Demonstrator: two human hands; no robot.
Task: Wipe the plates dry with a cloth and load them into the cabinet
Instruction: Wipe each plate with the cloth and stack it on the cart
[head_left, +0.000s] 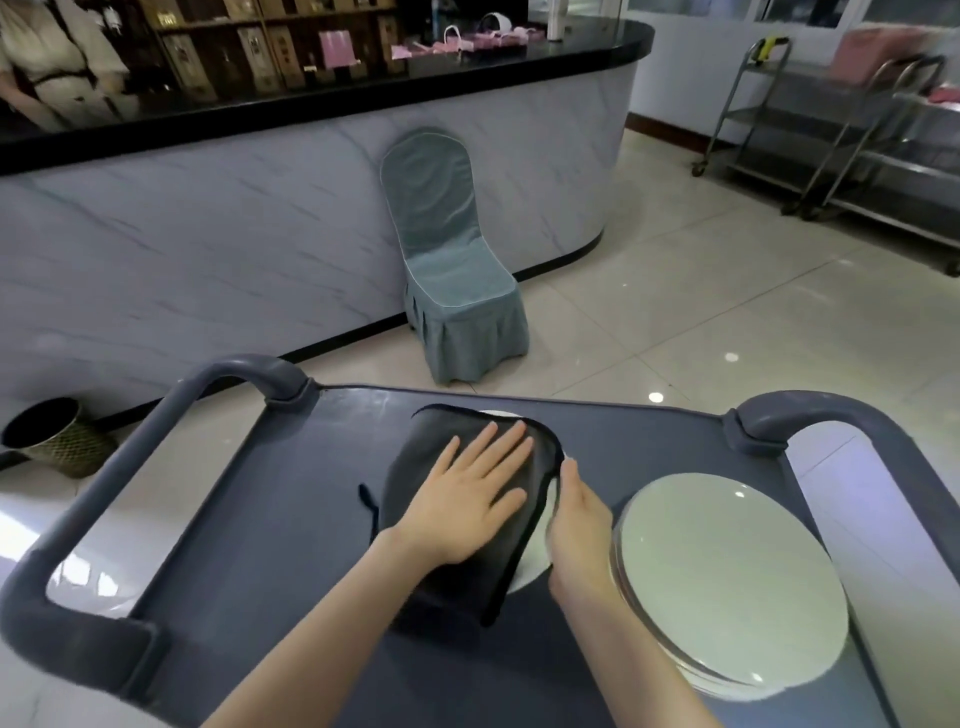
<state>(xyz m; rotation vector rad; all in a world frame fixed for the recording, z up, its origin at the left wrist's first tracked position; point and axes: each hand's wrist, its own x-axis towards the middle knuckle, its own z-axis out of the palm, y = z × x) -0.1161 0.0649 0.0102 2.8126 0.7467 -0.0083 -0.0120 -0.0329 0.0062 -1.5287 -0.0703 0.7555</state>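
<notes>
Currently, left hand (470, 493) lay spread flat on the cloth (462, 519) over the plate (535, 561); right hand (579, 525) pinched its rim. Recommended: firm circular strokes, rim steadied.

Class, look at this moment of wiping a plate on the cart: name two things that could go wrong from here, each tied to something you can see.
1. The plate under the cloth is steadied only at its edge by the right hand; a hard push from the flat left hand might slide it.
2. The stack of plates sits close to the right hand and near the cart edge, so a bump could shift it.
</notes>
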